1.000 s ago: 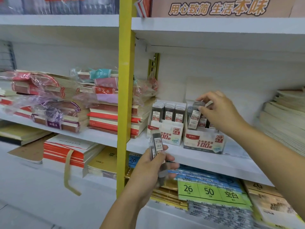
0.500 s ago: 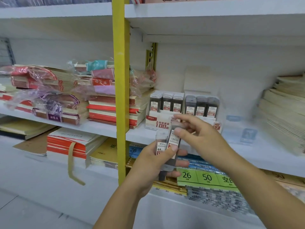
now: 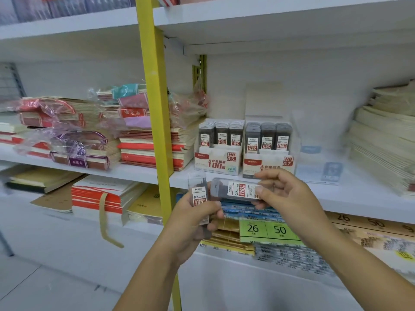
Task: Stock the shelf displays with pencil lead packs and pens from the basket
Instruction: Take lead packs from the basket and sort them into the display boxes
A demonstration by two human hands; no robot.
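My left hand (image 3: 190, 223) grips an upright 0.5 pencil lead pack (image 3: 199, 197) in front of the shelf edge. My right hand (image 3: 283, 191) pinches a 0.7 pencil lead pack (image 3: 235, 190) turned sideways, right beside the left hand's pack. Behind them on the middle shelf stand two white display boxes: the HB 0.5 box (image 3: 219, 162) with three rows of packs, and the HB 0.7 box (image 3: 269, 166), also with three rows. No basket or pens are in view.
A yellow upright post (image 3: 155, 108) divides the shelving. Stacked notebooks (image 3: 143, 142) fill the left of the middle shelf and pale paper stacks (image 3: 386, 135) sit at the right. A clear acrylic holder (image 3: 323, 162) stands right of the boxes. Green price tags (image 3: 267, 230) lie below.
My right hand left the 0.7 box, came down to my left hand and drew one pack out sideways. The camera has tilted lower.
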